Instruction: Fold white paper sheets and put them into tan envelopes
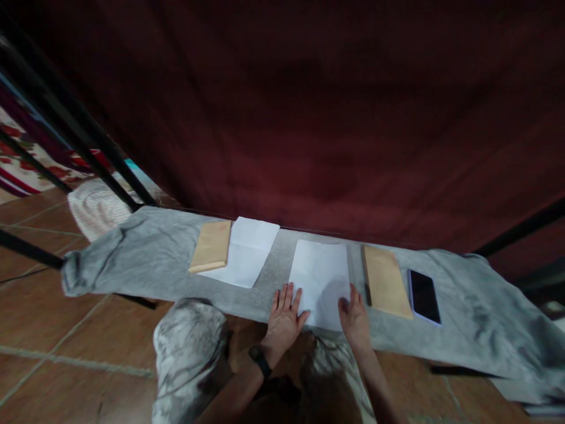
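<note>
A white sheet of paper [320, 271] lies in front of me on a grey cloth. My left hand [286, 317] rests flat at the sheet's lower left edge, fingers spread and holding nothing. At the lower right edge is my right hand [355, 319], its thumb and forefinger apart and touching the paper; the other fingers are partly hidden. Left of this sheet lies another white sheet with fold creases [249, 250], partly beneath a thick brown paper packet [212, 244]. To the right, a flat brown envelope [387, 281] has a thin dark stick-like object [368, 294] along its left edge.
A phone [424, 296] with a dark screen lies right of the envelope. The grey cloth [145, 253] covers a long narrow bench. Behind it hangs a dark red curtain [309, 147]. Black metal bars [101, 165] stand at the left, over a tiled floor [79, 335].
</note>
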`<state>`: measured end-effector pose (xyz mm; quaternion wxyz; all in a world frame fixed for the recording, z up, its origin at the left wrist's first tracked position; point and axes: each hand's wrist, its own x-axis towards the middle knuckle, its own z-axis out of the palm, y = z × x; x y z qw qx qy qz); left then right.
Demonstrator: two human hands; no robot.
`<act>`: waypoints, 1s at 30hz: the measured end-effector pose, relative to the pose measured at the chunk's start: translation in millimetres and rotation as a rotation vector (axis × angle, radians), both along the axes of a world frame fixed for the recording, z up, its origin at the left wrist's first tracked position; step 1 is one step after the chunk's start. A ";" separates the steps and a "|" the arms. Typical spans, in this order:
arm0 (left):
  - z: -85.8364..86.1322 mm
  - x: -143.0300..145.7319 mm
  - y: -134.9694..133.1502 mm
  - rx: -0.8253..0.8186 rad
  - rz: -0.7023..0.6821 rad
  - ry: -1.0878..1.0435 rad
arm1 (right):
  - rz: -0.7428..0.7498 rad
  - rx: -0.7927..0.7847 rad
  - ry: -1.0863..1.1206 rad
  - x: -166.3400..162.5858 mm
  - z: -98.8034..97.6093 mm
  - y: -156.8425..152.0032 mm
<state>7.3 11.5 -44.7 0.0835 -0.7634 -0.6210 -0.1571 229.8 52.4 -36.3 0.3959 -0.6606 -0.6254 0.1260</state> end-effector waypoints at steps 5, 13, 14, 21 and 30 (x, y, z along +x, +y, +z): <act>4.1 19.4 26.5 -0.042 -0.029 -0.036 | 0.237 0.134 -0.247 -45.2 7.4 4.1; 4.3 31.9 75.1 -0.195 0.002 -0.037 | 0.237 -0.020 -0.513 -44.9 -14.9 33.4; 3.1 29.7 74.6 -0.183 0.023 -0.045 | 0.214 -0.025 -0.526 -35.8 -16.3 34.6; 1.8 19.7 76.0 -0.086 0.150 -0.082 | 0.079 -0.030 -0.504 -1.5 -25.0 27.9; 9.4 59.9 162.2 -0.211 -0.190 -0.078 | 0.241 -0.143 -0.349 -44.6 -4.8 118.2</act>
